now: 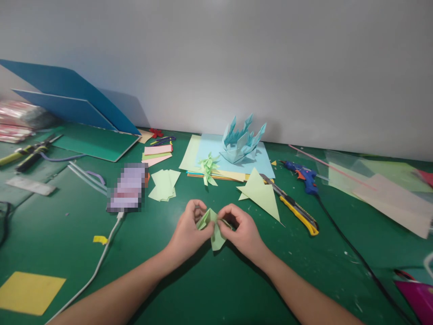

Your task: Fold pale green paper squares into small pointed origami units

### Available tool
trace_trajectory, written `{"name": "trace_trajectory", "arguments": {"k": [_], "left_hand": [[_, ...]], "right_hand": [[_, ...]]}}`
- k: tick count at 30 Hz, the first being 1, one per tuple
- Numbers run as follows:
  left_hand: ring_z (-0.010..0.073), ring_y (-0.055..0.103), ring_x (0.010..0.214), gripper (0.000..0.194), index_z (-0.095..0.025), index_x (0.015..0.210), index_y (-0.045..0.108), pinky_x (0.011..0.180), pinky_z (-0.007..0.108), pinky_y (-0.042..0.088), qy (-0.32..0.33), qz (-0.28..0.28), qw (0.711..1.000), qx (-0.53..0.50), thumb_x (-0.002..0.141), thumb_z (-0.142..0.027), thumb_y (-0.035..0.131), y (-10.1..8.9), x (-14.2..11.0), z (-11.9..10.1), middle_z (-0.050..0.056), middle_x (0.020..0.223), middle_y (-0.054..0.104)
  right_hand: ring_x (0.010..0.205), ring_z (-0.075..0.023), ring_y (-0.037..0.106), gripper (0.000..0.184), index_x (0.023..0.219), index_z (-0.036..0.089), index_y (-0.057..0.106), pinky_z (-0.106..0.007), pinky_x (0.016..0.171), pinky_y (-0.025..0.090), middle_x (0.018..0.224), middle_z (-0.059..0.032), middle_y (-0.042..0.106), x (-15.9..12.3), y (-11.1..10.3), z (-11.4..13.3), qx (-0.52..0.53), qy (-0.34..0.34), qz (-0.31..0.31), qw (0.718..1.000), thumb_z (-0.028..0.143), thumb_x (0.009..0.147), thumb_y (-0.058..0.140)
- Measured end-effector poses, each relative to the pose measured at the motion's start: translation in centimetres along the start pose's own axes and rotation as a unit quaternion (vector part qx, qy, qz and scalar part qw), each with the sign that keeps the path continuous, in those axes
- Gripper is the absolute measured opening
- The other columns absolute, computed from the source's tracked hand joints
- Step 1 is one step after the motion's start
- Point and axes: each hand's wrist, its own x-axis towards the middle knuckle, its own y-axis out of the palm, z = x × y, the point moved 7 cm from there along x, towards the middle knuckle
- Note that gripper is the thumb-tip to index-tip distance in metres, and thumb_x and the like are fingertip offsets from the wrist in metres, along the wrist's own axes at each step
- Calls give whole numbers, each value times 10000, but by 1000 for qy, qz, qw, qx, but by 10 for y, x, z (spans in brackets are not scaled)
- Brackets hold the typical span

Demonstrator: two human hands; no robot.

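Note:
A small piece of folded light-green paper [218,239] is held between my two hands, just above the green table [216,293]. My left hand [192,225] pinches its left side, thumb in front and fingers behind. My right hand [241,228] grips the right side in the same way. Creased flaps rise to a point between the thumbs; the fingers hide part of the paper. Beyond the hands lies a green folded-paper figure [209,168]. To the right are cut light-green paper pieces [260,192], and to the left a pile of light-green slips [164,185].
A blue folded-paper piece [238,146] with upright points stands on stacked paper sheets [189,155]. A yellow utility knife [297,214] and a blue glue gun [306,178] lie right. Left are a phone [130,187] on a white cable, pliers [34,151] and blue boards [77,97].

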Motion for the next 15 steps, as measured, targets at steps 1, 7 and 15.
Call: {"name": "trace_trajectory", "arguments": {"k": [1,7,15], "left_hand": [[89,496,587,298,-216,851,381,552,203,388,3,-2,1000,7,658,-169,603,0,0,-1,-78,645,488],[86,466,585,268,-215,834,378,539,197,370,16,-10,999,46,665,-142,572,0,0,-5,-80,648,462],[81,431,552,248,-215,826,388,517,196,336,19,-11,999,45,667,-160,571,0,-1,-7,-94,621,401]], "right_hand": [[596,-118,494,37,736,202,494,-234,571,425,674,20,516,0,0,0,9,-4,-4,1000,188,709,516],[614,-112,516,211,843,219,405,-226,581,427,700,38,528,-2,2,-5,64,3,-16,998,138,674,503],[623,-116,523,137,813,212,431,-235,593,437,715,26,523,-1,1,-4,39,-2,-20,999,146,704,480]]}}
